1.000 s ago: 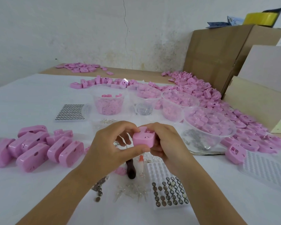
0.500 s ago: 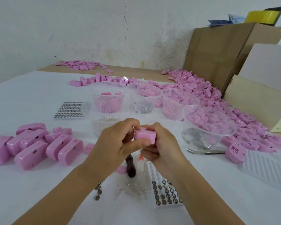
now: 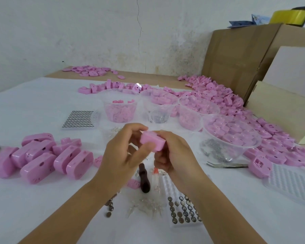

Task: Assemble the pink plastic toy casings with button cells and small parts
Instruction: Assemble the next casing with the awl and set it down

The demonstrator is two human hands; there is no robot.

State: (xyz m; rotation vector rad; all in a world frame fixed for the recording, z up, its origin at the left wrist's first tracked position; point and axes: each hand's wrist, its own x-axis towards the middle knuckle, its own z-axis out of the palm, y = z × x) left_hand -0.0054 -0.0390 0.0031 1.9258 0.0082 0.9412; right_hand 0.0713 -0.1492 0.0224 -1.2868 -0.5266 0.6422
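Pink casing (image 3: 152,141) above white table (image 3: 33,103) | cracked wall (image 3: 95,32) | cardboard boxes (image 3: 236,55)

Casings (image 3: 42,161) left of battery tray (image 3: 183,213)

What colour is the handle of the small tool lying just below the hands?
Dark reddish brown; the tool handle shows best in the head view.

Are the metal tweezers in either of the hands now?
No, the tweezers lie on the table while the left hand and right hand grip a pink casing.
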